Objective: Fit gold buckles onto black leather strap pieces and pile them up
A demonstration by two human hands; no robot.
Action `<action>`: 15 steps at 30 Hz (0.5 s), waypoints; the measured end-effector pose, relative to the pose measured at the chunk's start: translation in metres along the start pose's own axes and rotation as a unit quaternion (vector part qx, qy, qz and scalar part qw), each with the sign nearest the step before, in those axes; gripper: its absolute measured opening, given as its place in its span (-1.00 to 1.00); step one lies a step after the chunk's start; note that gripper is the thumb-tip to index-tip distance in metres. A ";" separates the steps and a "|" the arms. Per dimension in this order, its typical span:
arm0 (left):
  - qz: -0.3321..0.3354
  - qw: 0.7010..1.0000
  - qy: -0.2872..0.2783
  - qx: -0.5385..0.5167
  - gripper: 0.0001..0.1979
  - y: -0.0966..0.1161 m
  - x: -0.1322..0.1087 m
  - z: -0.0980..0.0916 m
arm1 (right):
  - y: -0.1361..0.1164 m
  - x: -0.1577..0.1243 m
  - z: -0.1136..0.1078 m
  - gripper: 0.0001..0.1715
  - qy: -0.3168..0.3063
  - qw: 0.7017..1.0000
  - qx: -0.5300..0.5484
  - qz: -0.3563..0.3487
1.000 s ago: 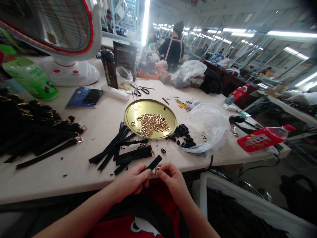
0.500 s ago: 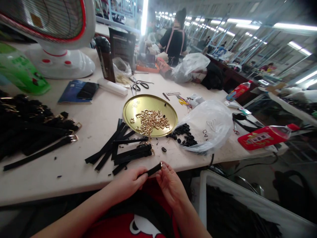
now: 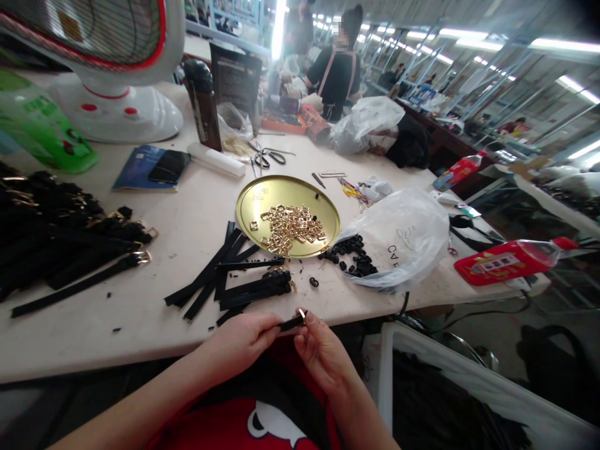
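Head cam: easiest lettering to spot is on the clear plastic bag [image 3: 403,240], which has a dark "CA" plus some more I can't make out. Red drink bottle [image 3: 501,262] on the right has a label with characters too small to read, and the print on the green bottle [image 3: 47,137] is mush too.

Now the black strap [image 3: 290,324]: it's up between the two hands, at the near edge of the table [image 3: 187,209], just this side of the loose straps [image 3: 255,290]. Long axis goes left to right with a slight upward tilt, buckle end pointing right. Left hand [image 3: 257,330] has it pinched between thumb and fingers; right hand [image 3: 323,353] has thumb and fingertips closed on the gold buckle [image 3: 302,316] at that end.

Compared with a second ago: back then the strap end stuck up bare and the buckle was separate in the right fingers. Now they're together, and less strap shows between the hands. Gold tray [image 3: 253,200] still has its buckle heap.
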State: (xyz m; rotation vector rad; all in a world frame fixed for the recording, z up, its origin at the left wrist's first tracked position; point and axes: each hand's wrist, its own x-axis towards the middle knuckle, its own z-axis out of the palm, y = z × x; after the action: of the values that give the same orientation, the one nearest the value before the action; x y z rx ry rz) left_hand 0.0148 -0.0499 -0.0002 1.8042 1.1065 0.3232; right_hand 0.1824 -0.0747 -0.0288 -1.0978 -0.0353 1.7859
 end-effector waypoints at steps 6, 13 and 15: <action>-0.075 0.983 -0.033 -0.163 -0.87 0.013 0.000 0.010 | 0.025 -0.002 -0.002 -0.73 -0.015 0.978 -0.148 -0.146; -0.101 0.953 -0.026 -0.284 -0.76 0.005 0.000 0.024 | 0.029 -0.010 -0.003 -0.78 -0.027 0.953 -0.227 -0.198; -0.109 0.943 -0.032 -0.311 -0.76 0.001 0.000 0.027 | 0.026 -0.011 -0.005 -0.76 -0.020 0.948 -0.247 -0.200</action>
State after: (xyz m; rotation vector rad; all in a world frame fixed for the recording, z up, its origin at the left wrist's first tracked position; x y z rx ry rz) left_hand 0.0326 -0.0656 -0.0129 1.1154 1.0024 0.4206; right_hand 0.1678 -0.0985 -0.0372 -1.2920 -0.7157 1.4593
